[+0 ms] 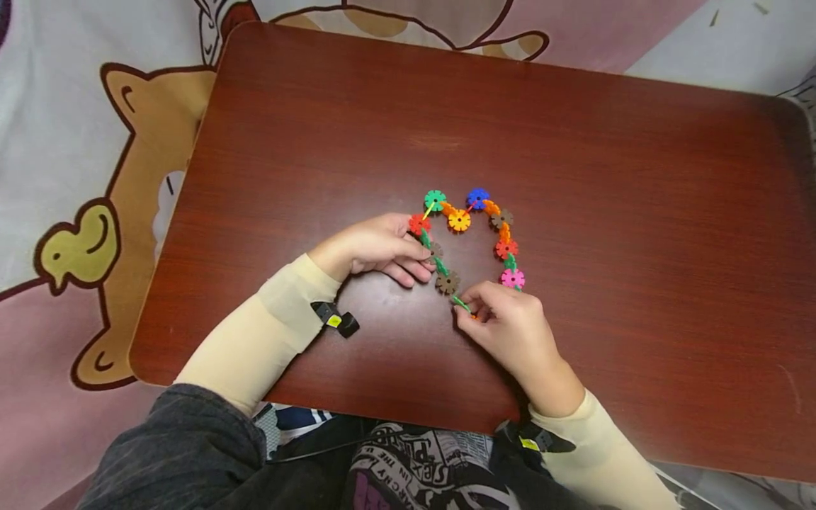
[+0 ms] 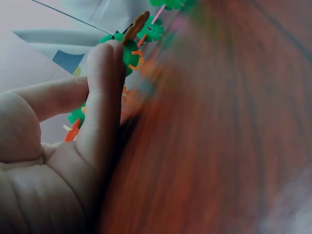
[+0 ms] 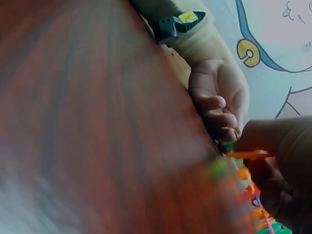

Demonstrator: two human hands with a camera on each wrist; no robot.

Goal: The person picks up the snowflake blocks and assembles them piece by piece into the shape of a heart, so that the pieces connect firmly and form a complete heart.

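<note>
A chain of coloured notched plastic discs lies on the table in a rough heart-shaped loop. At its left side my left hand holds the chain by thumb and finger, beside a grey-brown disc. The other fingers curl loosely below. At the loop's lower end, my right hand pinches an orange disc, which the fingers mostly cover in the head view. Next to those fingertips a green disc shows edge-on. A pink disc lies just above the right knuckles.
The brown wooden table has rounded corners, and its near edge runs by the person's lap. Cartoon-patterned cloth surrounds it. Black straps with small devices sit on both wrists.
</note>
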